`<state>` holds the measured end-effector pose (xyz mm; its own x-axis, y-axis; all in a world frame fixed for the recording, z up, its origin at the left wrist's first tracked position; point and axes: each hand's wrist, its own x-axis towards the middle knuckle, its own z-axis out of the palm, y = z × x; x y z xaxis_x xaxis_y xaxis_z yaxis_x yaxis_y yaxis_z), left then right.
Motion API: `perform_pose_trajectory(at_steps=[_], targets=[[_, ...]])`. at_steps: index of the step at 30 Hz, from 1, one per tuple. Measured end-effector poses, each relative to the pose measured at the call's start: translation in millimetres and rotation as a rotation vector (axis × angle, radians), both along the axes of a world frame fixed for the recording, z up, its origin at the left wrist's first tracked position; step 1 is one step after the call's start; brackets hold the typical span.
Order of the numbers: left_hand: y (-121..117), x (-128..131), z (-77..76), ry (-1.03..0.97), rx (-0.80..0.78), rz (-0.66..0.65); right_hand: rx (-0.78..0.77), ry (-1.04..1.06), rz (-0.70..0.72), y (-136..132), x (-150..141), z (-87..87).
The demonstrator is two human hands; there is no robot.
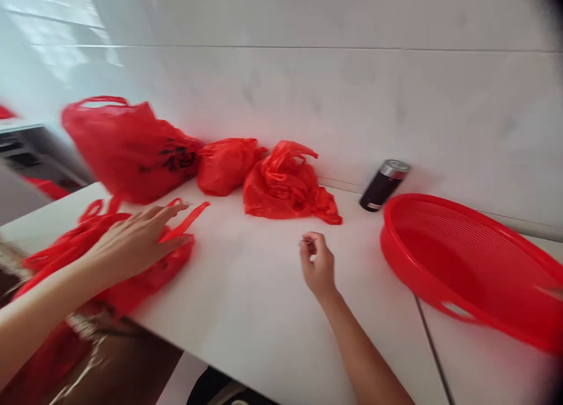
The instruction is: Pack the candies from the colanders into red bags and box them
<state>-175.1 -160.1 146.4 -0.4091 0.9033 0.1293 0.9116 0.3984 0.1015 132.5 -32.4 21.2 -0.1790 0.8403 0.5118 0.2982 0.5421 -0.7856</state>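
Observation:
My left hand [134,241] reaches over a crumpled red plastic bag [153,273] at the table's left front edge. Its fingers are stretched out, with the thumb apart, and a bag handle stands up behind them; whether they touch the bag is unclear. Above the middle of the white table [246,293], my right hand [320,264] is curled, thumb towards the fingertips, with nothing visible in it. Beyond it, near the wall, lies a knotted red plastic bag [284,185].
A large red bag [127,150] with dark print and a smaller red bag [229,167] stand along the wall. A dark bottle [382,187] with a silver lid is behind a big red plastic basket [409,264] on the right. A seam runs across the table near the basket.

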Motion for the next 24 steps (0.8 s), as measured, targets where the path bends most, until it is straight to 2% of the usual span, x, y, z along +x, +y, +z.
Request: perform_pose_trajectory(at_steps=[3, 6, 10, 13, 16, 18, 21, 24], targets=[[35, 32, 12.7, 0.052, 0.036, -0.301, 0.113, -0.111, 0.133, -7, 10, 26.5], [70, 68, 11.4, -0.004, -0.027, -0.486, 0.163, -0.213, 0.087, -5, 43, 43.9], [114, 112, -7.7, -0.134, -0.23, -0.644, 0.04, -0.19, -0.157, -10, 98, 50.4], [148, 138, -28.1, -0.216, -0.324, -0.672, -0.033, -0.193, -0.225, -17, 119, 44.9], [177, 161, -49.2, -0.205, -0.254, -0.67, -0.113, -0.292, -0.205, -8, 116, 33.7], [188, 175, -61.5, -0.193, -0.163, -0.672, -0.15, -0.335, -0.209, 10, 103, 26.3], [193, 190, -76.5, -0.189, -0.04, -0.68, -0.142, -0.332, -0.251, 53, 78, 19.7], [189, 194, -89.8, -0.184, 0.04, -0.675, -0.131, -0.32, -0.309, 101, 53, 18.2]])
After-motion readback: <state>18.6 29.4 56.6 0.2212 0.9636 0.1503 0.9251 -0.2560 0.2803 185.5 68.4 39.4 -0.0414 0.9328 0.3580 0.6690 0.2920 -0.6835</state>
